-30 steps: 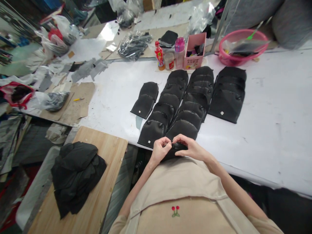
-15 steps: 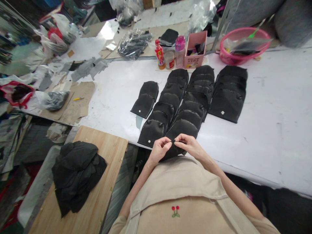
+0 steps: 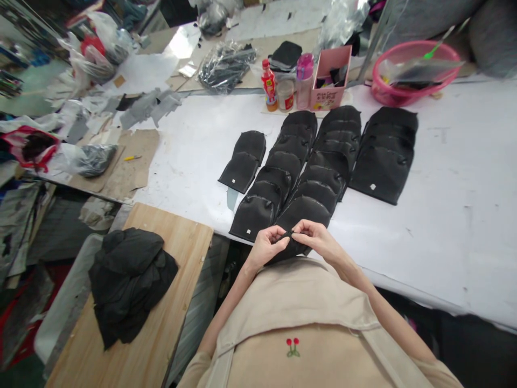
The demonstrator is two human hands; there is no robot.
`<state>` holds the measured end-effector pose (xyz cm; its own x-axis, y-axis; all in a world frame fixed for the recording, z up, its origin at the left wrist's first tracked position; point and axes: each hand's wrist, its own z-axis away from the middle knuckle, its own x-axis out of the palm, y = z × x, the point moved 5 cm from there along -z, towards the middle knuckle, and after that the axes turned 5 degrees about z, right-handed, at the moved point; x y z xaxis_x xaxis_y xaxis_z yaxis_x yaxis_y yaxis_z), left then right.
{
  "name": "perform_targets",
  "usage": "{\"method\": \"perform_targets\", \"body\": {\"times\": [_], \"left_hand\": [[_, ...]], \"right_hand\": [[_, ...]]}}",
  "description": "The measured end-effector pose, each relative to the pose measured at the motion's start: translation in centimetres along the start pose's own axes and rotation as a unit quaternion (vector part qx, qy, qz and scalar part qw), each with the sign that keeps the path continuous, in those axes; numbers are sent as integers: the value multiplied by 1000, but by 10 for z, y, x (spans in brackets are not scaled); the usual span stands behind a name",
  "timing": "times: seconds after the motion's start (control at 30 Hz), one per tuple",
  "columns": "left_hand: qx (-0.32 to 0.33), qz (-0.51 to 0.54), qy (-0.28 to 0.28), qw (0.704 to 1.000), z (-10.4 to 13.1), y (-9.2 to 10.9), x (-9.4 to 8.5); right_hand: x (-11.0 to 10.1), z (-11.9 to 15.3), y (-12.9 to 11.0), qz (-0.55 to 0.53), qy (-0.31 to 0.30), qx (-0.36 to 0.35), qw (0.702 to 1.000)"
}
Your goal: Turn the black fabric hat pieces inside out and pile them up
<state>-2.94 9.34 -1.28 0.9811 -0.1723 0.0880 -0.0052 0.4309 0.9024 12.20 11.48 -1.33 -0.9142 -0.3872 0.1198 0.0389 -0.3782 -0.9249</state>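
Head view: the left hand (image 3: pixel 267 249) and the right hand (image 3: pixel 317 237) are close together, each pinching the edge of a black piece (image 3: pixel 294 249) with thumb and finger. That black piece is at the near edge of the white table (image 3: pixel 440 215), in front of the tan apron (image 3: pixel 294 296). More black pieces (image 3: pixel 309 209) lie in rows on it, partly overlapping. A red bottle (image 3: pixel 269 86) and a pink box (image 3: pixel 326 100) stand behind them.
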Motion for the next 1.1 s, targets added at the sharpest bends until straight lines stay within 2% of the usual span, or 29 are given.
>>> {"method": "perform_targets", "body": {"times": [0.23, 0.4, 0.47, 0.67, 0.8, 0.9, 1.1], "left_hand": [[1, -26, -29, 999, 3, 8, -2], [77, -177, -43, 980, 3, 28, -2], [84, -202, -39, 975, 2, 32, -3], [56, -115, -53, 990, 2, 33, -11], [31, -62, -42, 997, 4, 30, -23], [26, -58, -36, 997, 4, 27, -29], [35, -111, -24, 993, 3, 27, -32]], "right_hand": [[-1, 0, 0, 25, 5, -17, 1000], [1, -3, -7, 113, 5, -76, 991], [3, -4, -12, 133, -3, -97, 986], [-4, -1, -19, 135, -26, -133, 982], [-15, 1, -13, 193, -30, -133, 972], [-18, 1, -9, 210, -27, -132, 968], [-17, 0, -6, 203, 18, -141, 969]]}}
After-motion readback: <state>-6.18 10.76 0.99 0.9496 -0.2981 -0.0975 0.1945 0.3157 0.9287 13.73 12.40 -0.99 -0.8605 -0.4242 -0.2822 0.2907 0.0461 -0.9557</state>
